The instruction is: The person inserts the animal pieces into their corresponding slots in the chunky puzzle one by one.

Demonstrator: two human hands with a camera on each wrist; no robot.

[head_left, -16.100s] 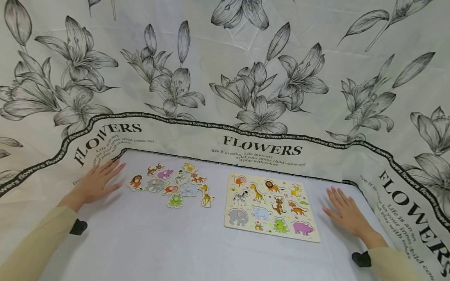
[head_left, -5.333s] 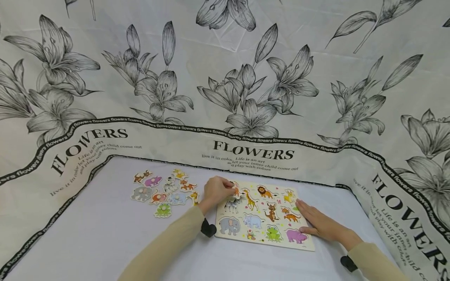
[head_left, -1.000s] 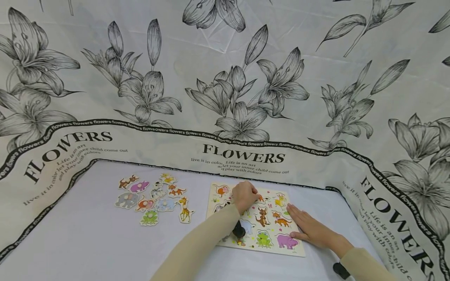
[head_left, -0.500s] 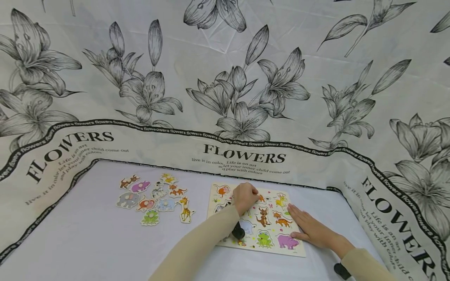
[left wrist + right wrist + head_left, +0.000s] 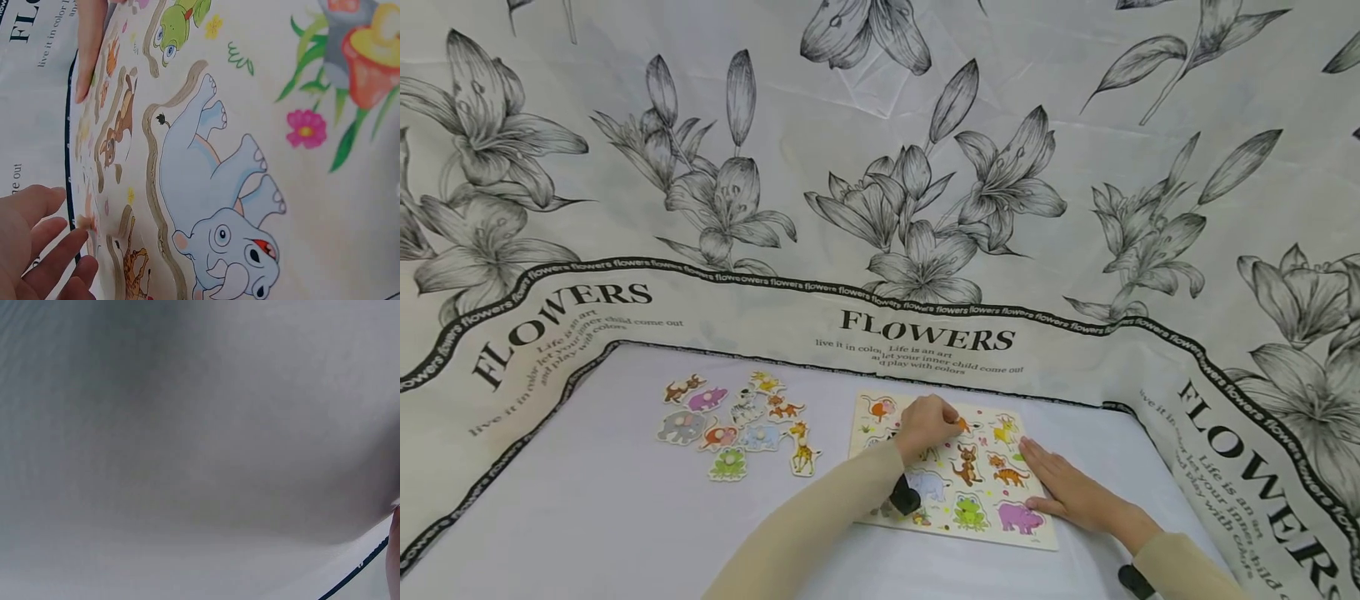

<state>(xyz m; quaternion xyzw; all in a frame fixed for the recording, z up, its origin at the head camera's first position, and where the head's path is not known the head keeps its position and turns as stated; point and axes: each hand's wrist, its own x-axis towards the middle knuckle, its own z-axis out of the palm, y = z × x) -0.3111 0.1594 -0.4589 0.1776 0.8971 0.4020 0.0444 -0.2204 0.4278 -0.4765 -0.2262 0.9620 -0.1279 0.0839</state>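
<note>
Cream board (image 5: 991, 493), green frog piece (image 5: 727, 464), floral cloth (image 5: 925, 267)

a curtained-off place, flower-print cloth (image 5: 760, 242) around a white tabletop (image 5: 625, 508)

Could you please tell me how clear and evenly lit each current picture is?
Head view: soft, fairly even light, puzzle board readable; left wrist view: rhinoceros picture clear, kangaroo picture strongly foreshortened; right wrist view: pale cloth blurred, darkened at top, black border crisper at lower right.

Flower-printed cloth (image 5: 820, 150) hangs behind what seems a pale tabletop (image 5: 610, 500).
</note>
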